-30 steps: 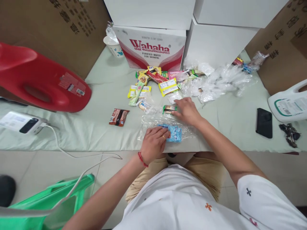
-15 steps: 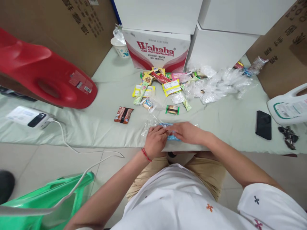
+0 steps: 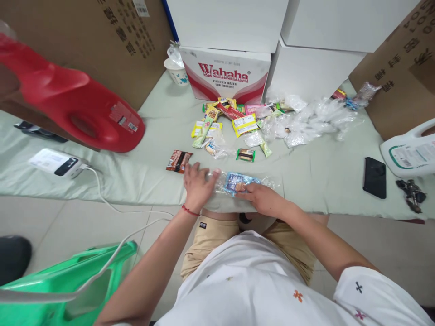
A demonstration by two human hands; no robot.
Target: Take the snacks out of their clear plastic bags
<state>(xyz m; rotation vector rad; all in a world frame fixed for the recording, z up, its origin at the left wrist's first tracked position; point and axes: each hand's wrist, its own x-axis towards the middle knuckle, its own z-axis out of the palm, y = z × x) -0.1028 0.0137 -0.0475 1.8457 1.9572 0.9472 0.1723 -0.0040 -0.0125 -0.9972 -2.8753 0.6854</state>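
At the near side of the desk (image 3: pixel 312 190), the right hand (image 3: pixel 263 197) has its fingers on a blue packet (image 3: pixel 234 182); I can't tell whether it pinches it. Clear plastic (image 3: pixel 271 182) shows to the packet's left and right. The left hand (image 3: pixel 198 183) is spread beside a brown packet (image 3: pixel 177 161). Farther lie a green packet (image 3: pixel 245 155), a snack pile (image 3: pixel 244 124) and a box (image 3: pixel 234 74).

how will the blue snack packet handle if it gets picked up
The blue snack packet probably won't roll, since it lies flat. It looks shiny, so may feel slippery to the right hand. The biscuit-like picture hints at crumbly contents.
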